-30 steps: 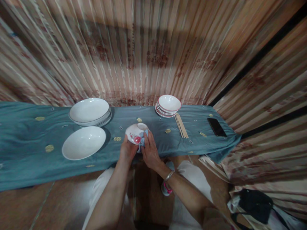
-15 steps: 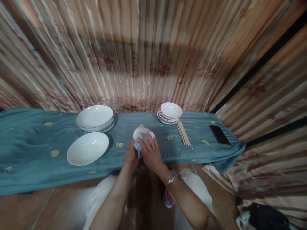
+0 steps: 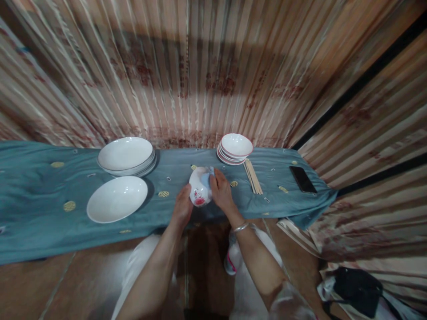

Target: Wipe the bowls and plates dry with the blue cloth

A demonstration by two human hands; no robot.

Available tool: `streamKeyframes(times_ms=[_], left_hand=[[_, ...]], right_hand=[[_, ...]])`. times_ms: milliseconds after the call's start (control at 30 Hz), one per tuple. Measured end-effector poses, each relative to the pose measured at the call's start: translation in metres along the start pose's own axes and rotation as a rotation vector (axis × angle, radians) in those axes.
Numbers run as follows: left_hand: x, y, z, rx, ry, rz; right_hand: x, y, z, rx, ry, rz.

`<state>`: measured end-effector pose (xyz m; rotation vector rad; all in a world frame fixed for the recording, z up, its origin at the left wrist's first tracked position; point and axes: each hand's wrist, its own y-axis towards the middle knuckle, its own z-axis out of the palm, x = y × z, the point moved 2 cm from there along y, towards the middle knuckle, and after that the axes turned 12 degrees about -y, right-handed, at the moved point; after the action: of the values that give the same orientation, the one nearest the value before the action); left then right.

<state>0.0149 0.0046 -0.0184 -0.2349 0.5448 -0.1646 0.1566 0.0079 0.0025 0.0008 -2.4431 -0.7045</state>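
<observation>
Above the front part of the table, a small white bowl [image 3: 197, 192] is tipped so its outside, with a red flower print, faces me. My left hand [image 3: 183, 205] grips its left side. With closed fingers my right hand [image 3: 220, 189] presses a light blue cloth [image 3: 205, 179] against the bowl's right side. Part of the cloth is hidden by the fingers. Behind and to the right stands a stack of small red-rimmed bowls [image 3: 236, 146]. A large white bowl [image 3: 116, 199] lies to the left, in front of a stack of large white dishes [image 3: 126, 155].
A bundle of wooden chopsticks [image 3: 253, 177] lies beside the small bowls. Further right is a black phone [image 3: 302, 179]. A teal cloth [image 3: 173, 213] with yellow patterns covers the table. Pleated curtains [image 3: 200, 89] hang behind it. A dark bag [image 3: 358, 289] sits on the floor at lower right.
The small bowl has been turned from its inside to its printed outside. My right hand and the cloth have moved from inside the bowl to its right outer side.
</observation>
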Motion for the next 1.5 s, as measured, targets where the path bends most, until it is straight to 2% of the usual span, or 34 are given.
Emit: streamKeyframes(times_ms=[100, 200, 467, 767, 1067, 1233, 1500], left_hand=[[0.000, 0.003, -0.004, -0.043, 0.004, 0.004], [-0.001, 0.003, -0.002, -0.028, 0.006, 0.001], [-0.007, -0.005, 0.013, -0.015, -0.043, -0.002], [-0.009, -0.005, 0.014, -0.079, -0.108, -0.035], [-0.010, -0.003, 0.014, -0.162, -0.163, -0.069], [-0.010, -0.001, 0.014, -0.220, -0.159, -0.101], [-0.009, 0.001, 0.010, -0.230, -0.234, -0.097]], right_hand=[[-0.018, 0.007, 0.006, 0.053, 0.149, 0.187], [-0.031, 0.008, 0.013, 0.079, 0.259, 0.342], [-0.042, -0.017, 0.038, 0.032, 0.367, 0.463], [-0.040, -0.040, 0.048, -0.008, 0.287, 0.408], [-0.017, -0.065, 0.044, 0.060, 0.133, 0.287], [-0.005, -0.078, 0.043, 0.099, -0.009, 0.162], [0.005, -0.093, 0.037, 0.111, -0.132, -0.048]])
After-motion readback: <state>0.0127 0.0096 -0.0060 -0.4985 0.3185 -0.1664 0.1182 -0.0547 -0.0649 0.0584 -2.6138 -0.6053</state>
